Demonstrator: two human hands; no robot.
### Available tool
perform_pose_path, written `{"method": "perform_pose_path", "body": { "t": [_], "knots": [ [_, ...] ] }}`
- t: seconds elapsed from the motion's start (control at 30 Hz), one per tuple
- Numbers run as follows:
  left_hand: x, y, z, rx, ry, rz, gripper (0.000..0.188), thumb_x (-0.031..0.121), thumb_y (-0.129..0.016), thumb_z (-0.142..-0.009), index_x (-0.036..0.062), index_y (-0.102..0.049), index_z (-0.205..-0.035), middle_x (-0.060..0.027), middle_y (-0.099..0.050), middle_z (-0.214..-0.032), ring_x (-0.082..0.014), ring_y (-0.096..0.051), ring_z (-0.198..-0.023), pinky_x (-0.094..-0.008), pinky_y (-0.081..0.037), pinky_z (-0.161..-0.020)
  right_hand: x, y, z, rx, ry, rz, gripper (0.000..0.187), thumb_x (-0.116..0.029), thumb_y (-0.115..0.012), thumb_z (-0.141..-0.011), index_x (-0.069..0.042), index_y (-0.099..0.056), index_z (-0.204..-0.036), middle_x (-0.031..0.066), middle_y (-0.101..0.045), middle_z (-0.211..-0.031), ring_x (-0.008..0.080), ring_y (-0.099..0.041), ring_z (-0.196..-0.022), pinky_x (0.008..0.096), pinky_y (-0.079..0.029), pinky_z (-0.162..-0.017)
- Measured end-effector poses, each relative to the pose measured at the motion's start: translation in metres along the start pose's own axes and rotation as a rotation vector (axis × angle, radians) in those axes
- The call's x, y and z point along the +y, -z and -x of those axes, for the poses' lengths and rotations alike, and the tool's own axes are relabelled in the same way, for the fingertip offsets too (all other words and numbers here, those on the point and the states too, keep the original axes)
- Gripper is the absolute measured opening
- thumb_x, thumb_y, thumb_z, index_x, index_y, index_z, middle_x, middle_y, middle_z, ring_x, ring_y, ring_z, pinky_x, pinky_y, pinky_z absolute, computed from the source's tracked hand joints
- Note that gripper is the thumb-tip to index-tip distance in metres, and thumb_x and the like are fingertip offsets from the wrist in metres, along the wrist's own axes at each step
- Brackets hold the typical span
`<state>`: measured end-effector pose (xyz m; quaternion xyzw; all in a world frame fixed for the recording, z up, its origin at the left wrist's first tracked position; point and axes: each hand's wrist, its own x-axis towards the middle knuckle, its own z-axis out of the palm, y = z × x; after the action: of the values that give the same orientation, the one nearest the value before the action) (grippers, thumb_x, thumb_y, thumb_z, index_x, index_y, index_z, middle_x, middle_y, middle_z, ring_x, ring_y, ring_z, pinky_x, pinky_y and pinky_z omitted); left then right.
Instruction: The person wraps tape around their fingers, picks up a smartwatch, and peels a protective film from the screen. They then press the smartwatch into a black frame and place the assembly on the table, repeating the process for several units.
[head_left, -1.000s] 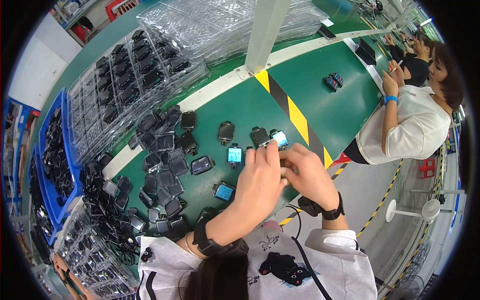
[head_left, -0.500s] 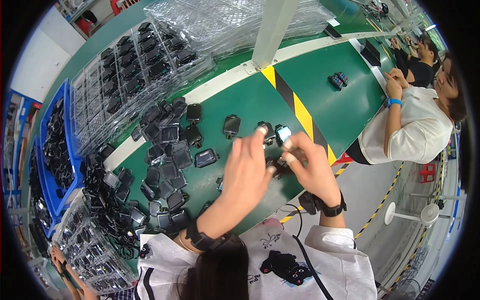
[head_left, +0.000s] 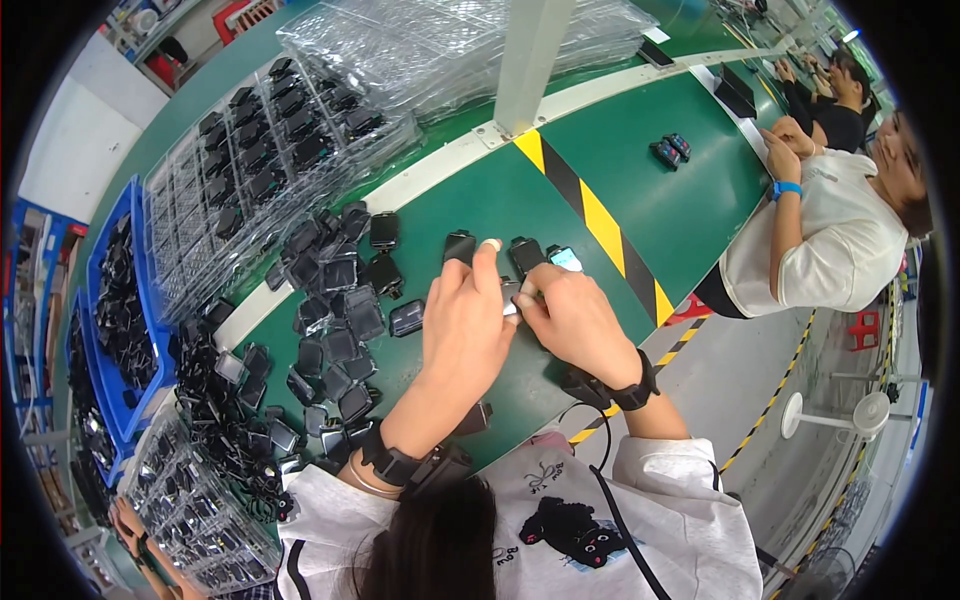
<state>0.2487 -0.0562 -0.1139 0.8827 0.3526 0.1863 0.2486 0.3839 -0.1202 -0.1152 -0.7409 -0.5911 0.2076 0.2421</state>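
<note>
Between the fingertips we see a small greyish piece [head_left: 509, 293], mostly hidden where the two hands meet over the table's near middle. The left hand [head_left: 465, 315] has its index finger stretched toward the far side, apart from the thumb; the right hand [head_left: 575, 308] has its thumb and fingers bunched narrowly beside the piece. We cannot tell which hand grips it.

Just beyond the left index finger lies a dark watch body [head_left: 459, 246]; beyond the right fingers, we find a second dark one [head_left: 525, 254], with a lit watch [head_left: 566, 258] near its right side. Left of the left hand we see another dark case [head_left: 407, 318], then a heap of watch bodies [head_left: 340, 272] on the green table [head_left: 500, 190].

Farther left stand a loaded clear tray [head_left: 168, 225] and a blue bin [head_left: 160, 372]. To the right runs yellow-and-black tape [head_left: 602, 222], with two small watches [head_left: 670, 151] past it and a co-worker in white [head_left: 850, 235] at the far right.
</note>
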Motion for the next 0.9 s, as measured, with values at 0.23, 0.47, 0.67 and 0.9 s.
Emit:
{"method": "perform_pose_path", "body": {
  "t": [0.23, 0.47, 0.67, 0.9],
  "knots": [
    [0.003, 0.001, -0.002, 0.026, -0.029, -0.007, 0.074, -0.001, -0.076, -0.06, -0.0021, -0.038, -0.123, -0.012, -0.061, -0.094, -0.0301, -0.052, -0.091, -0.0396, -0.042, -0.08, -0.001, -0.001, -0.001, 0.124, 0.005, 0.066, 0.015, -0.012, -0.065, -0.076, 0.0, -0.056, -0.075, 0.0185, -0.06, -0.074, 0.0379, -0.058, -0.068, 0.0433, -0.045, -0.059],
    [0.005, 0.0, -0.001, 0.029, -0.023, -0.002, 0.072, -0.001, -0.076, -0.059, -0.0012, -0.039, -0.121, -0.0121, -0.061, -0.092, -0.0306, -0.053, -0.09, -0.0398, -0.042, -0.08, 0.002, -0.001, 0.0, 0.141, 0.028, -0.012, 0.014, -0.008, -0.062, -0.076, 0.002, -0.052, -0.076, 0.0184, -0.061, -0.077, 0.0384, -0.058, -0.068, 0.044, -0.046, -0.058],
    [0.002, -0.002, -0.001, 0.062, -0.049, -0.011, 0.064, -0.001, -0.073, -0.061, -0.0015, -0.042, -0.117, -0.0127, -0.06, -0.09, -0.0318, -0.053, -0.087, -0.0397, -0.043, -0.079, -0.003, -0.007, -0.004, 0.167, 0.053, 0.05, 0.013, -0.007, -0.06, -0.077, 0.003, -0.052, -0.08, 0.0188, -0.06, -0.078, 0.0361, -0.059, -0.068, 0.0412, -0.047, -0.058],
    [0.002, -0.001, -0.002, 0.055, -0.039, 0.044, 0.064, 0.003, -0.076, -0.062, -0.0013, -0.042, -0.116, -0.0119, -0.062, -0.091, -0.0332, -0.053, -0.093, -0.0414, -0.042, -0.084, 0.035, 0.05, 0.039, 0.018, 0.262, -0.843, 0.013, -0.009, -0.063, -0.08, 0.0, -0.053, -0.082, 0.0036, -0.054, -0.073, 0.012, -0.052, -0.063, 0.0283, -0.045, -0.059]
  ]
}}
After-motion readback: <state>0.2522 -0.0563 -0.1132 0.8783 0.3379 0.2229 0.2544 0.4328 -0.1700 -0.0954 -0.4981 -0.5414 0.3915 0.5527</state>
